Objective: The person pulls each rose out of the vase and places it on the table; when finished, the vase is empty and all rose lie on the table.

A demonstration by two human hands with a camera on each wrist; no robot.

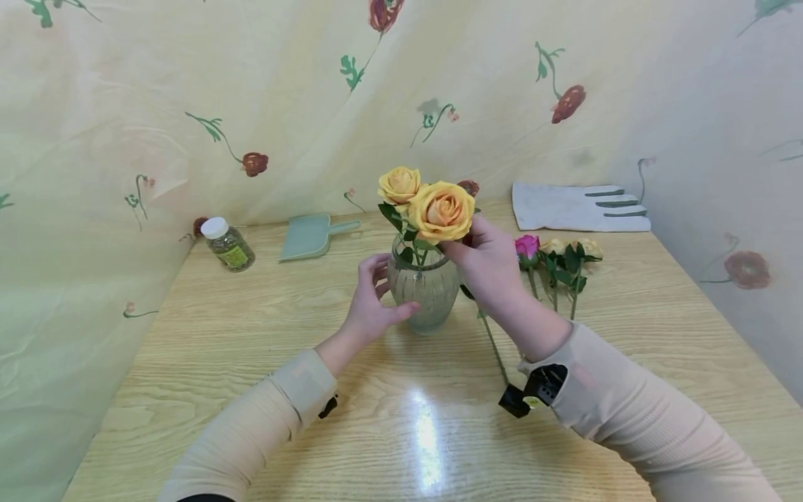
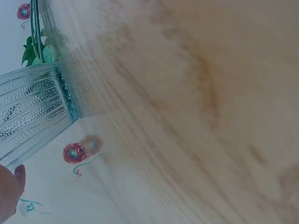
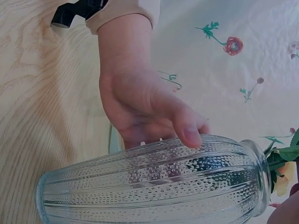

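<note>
A ribbed clear glass vase stands upright on the wooden table. My left hand holds its left side, fingers behind and thumb across the front. The right wrist view shows this left hand against the glass vase. Two yellow roses rise over the vase mouth: a smaller rose behind and a larger rose in front. My right hand pinches the larger one just under its bloom; its fingertips are partly hidden by petals. A dark red bloom shows behind.
Right of the vase lie a pink rose and pale yellow roses with stems. Behind them is a white and grey glove. A light green dustpan and a white-capped jar lie at the back left, before a flowered curtain.
</note>
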